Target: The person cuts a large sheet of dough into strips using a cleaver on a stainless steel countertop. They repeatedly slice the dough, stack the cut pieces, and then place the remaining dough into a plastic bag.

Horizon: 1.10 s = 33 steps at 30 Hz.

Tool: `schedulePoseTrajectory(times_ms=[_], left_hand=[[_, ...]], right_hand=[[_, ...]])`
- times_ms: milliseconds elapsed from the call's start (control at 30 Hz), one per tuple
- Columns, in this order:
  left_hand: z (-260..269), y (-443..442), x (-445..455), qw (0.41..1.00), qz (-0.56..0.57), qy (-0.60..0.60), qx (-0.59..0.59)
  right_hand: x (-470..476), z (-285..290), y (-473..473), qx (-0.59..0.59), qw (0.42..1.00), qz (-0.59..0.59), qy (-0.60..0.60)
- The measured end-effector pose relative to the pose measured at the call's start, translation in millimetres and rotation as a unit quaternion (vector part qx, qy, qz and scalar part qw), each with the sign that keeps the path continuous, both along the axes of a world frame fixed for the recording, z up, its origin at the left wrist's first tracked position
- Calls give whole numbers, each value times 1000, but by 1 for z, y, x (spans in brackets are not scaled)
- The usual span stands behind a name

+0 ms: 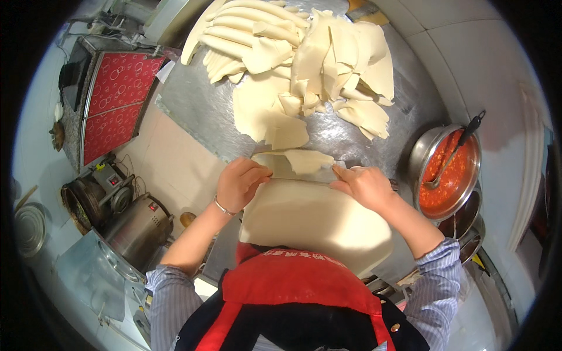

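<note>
A broad, smooth pale dough sheet [316, 215] lies before me, reaching back to the red apron. At its far left corner, my left hand [243, 182] has thumb and fingers closed on the edge. The fingers of my right hand [362, 184] grip the same edge near the right. Between and just beyond my hands is a thin torn dough piece [309, 161] on a greyish surface. Farther off lies a ragged flat dough piece [268, 109], beside a pile of folded dough sheets [342, 57]. Long dough rolls [250, 22] are stacked at the far left.
All this dough rests on a metal worktop [193, 101]. At right stands a steel bowl [415, 162] of red sauce [452, 175] with a black-handled ladle [470, 131], beside a tiled wall [465, 57]. A steel cooker [136, 232] and red-fronted cabinet [118, 101] stand at left.
</note>
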<state>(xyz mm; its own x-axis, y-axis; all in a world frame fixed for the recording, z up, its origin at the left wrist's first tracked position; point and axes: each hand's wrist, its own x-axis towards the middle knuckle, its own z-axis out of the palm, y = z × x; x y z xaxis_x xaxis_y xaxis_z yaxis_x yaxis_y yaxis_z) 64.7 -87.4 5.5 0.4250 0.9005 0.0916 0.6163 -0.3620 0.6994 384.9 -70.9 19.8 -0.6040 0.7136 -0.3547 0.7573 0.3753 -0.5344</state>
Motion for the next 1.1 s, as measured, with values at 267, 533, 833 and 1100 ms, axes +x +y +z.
schedulePoseTrajectory(times_ms=[267, 533, 833, 1100], left_hand=[[-6, 57, 10, 995, -3, 75, 67], [29, 32, 34, 989, -121, 17, 81], [54, -16, 77, 983, -164, -63, 59], [47, 1, 70, 987, -150, -37, 49]], right_hand=[[6, -10, 20, -143, 977, -150, 44], [44, 45, -34, 55, 994, -92, -22], [87, 91, -78, 71, 995, -44, -56], [76, 63, -66, 34, 997, -62, -28]])
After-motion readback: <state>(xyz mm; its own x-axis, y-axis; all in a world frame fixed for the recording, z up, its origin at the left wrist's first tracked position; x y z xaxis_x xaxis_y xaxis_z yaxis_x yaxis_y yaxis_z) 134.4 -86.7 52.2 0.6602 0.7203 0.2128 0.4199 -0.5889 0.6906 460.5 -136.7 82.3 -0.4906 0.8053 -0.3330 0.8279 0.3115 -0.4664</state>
